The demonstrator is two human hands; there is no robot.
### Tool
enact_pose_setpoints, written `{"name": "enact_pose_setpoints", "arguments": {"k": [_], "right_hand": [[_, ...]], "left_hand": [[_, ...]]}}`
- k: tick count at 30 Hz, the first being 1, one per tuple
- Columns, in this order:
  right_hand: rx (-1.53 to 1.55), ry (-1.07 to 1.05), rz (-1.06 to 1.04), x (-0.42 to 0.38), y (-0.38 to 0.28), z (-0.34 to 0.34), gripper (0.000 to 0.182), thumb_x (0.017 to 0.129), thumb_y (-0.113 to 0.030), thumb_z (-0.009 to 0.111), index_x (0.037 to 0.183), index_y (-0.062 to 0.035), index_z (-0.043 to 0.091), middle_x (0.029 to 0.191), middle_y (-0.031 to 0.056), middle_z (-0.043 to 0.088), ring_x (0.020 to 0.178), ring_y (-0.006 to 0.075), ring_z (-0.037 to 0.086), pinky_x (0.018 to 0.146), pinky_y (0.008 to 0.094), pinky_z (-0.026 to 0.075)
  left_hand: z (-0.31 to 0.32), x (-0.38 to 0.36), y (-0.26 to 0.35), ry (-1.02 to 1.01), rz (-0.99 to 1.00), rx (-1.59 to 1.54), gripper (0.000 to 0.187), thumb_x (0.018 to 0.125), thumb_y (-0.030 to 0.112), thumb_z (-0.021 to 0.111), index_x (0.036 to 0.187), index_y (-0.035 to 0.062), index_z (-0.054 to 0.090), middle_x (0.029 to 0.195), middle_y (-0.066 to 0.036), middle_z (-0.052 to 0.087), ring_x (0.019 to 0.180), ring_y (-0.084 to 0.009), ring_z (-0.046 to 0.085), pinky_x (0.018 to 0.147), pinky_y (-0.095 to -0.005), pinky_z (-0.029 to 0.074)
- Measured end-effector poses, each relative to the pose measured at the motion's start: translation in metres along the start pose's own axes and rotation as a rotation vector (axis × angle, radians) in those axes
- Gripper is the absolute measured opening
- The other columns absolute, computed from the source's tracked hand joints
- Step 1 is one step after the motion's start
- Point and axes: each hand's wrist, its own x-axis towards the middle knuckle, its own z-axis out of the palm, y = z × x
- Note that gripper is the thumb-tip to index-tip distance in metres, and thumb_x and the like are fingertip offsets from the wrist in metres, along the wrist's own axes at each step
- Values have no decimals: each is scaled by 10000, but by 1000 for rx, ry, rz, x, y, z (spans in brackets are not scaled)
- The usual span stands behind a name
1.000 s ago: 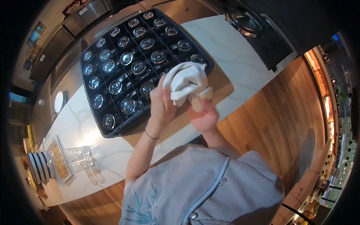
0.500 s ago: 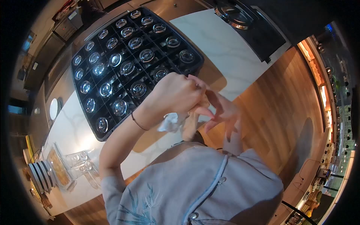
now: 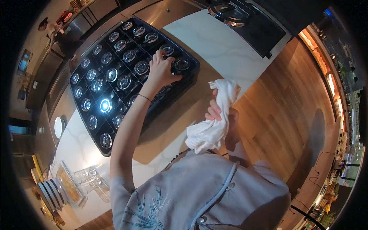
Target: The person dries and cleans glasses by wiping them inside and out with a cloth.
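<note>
A black divided rack (image 3: 151, 111) holds several upside-down glasses, their round bases facing up. Over its near right corner, my left hand (image 3: 160, 71) reaches in with fingers spread and curved, the thumb and fingertips beside a glass (image 3: 181, 64) in the corner compartment. Whether the fingertips touch that glass cannot be made out. To the right of the rack, my right hand (image 3: 214, 111) is closed around a bunched white cloth (image 3: 209, 134), which hangs down on both sides of the fingers.
Clear glassware (image 3: 90, 178) and a stack of plates (image 3: 51, 193) stand at the lower left of the counter (image 3: 199, 32). A black appliance with a round metal rim (image 3: 230, 15) is at the back. Another person (image 3: 57, 34) is at the far upper left.
My hands have moved apart. The left one has gone forward over the rack's corner, and the right one now holds the white cloth up in clear view.
</note>
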Motion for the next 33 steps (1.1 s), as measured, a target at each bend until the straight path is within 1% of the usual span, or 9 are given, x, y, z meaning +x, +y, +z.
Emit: {"name": "enact_pose_setpoints", "arguments": {"k": [3, 10, 13, 16, 20, 22, 27, 31, 33], "right_hand": [[-19, 84, -54, -3, -3, 5, 483, 709, -187, 550, 1148, -56, 398, 667, 12, 418, 555, 100, 405, 571, 246, 362], [6, 174, -31, -6, -1, 16, 479, 688, -146, 539, 1141, -66, 404, 663, 13, 424, 552, 107, 402, 585, 246, 358], [41, 153, -26, -1, 2, 16, 496, 670, -130, 548, 1141, -65, 406, 660, 13, 425, 550, 112, 399, 582, 245, 355], [83, 109, -1, 0, 2, 12, 520, 653, -122, 565, 1145, -62, 409, 661, 13, 423, 552, 117, 399, 583, 247, 355], [136, 66, 38, 3, 2, 3, 551, 633, -121, 578, 1155, -60, 412, 662, 14, 417, 563, 124, 406, 588, 252, 358], [138, 53, 41, 3, 3, 4, 566, 627, -128, 580, 1163, -58, 412, 670, 17, 411, 570, 126, 410, 589, 253, 357], [208, -28, 80, 2, 1, 1, 609, 640, -175, 559, 1213, -48, 395, 787, 61, 467, 591, 142, 423, 596, 263, 374], [203, 105, -9, -3, 1, 11, 540, 764, -260, 440, 1245, -22, 385, 1074, 143, 537, 676, 181, 500, 637, 310, 449], [-42, 276, -63, -3, 0, 2, 512, 804, -290, 413, 1244, -29, 392, 1062, 141, 550, 767, 189, 538, 689, 319, 469]], "left_hand": [[12, 3, 6, -27, -102, 79, 572, 510, 318, 758, 1013, 82, 621, 1163, -132, 352, 1112, -302, 322, 824, -446, 319], [17, 6, 6, 23, -104, -24, 498, 489, 297, 779, 906, 58, 650, 1167, -129, 365, 1117, -312, 329, 855, -427, 321], [6, 2, 7, 18, -71, -20, 557, 511, 303, 792, 991, 74, 624, 1222, -145, 359, 1129, -311, 345, 893, -428, 315], [3, 0, 5, 221, -12, -233, 580, 483, 307, 810, 932, 42, 555, 1100, -137, 466, 1054, -295, 429, 875, -408, 308], [-38, 5, 28, 290, -12, -757, 477, 578, 223, 784, 875, 6, 480, 841, -117, 599, 796, -225, 593, 747, -302, 431], [-53, 11, 33, 391, 121, -693, 431, 603, 181, 763, 881, 5, 484, 787, -107, 594, 722, -223, 590, 660, -272, 457], [-84, 17, 34, 442, 280, 67, 486, 566, 206, 742, 1004, 119, 551, 968, -35, 547, 896, -224, 538, 830, -379, 368], [-89, 22, 27, 406, 410, 405, 497, 558, 179, 724, 1030, 213, 574, 1050, 6, 524, 982, -177, 517, 862, -380, 346], [-89, 26, 26, 418, 501, 483, 447, 588, 111, 678, 987, 250, 533, 1002, -1, 514, 964, -164, 521, 843, -373, 367]]}}
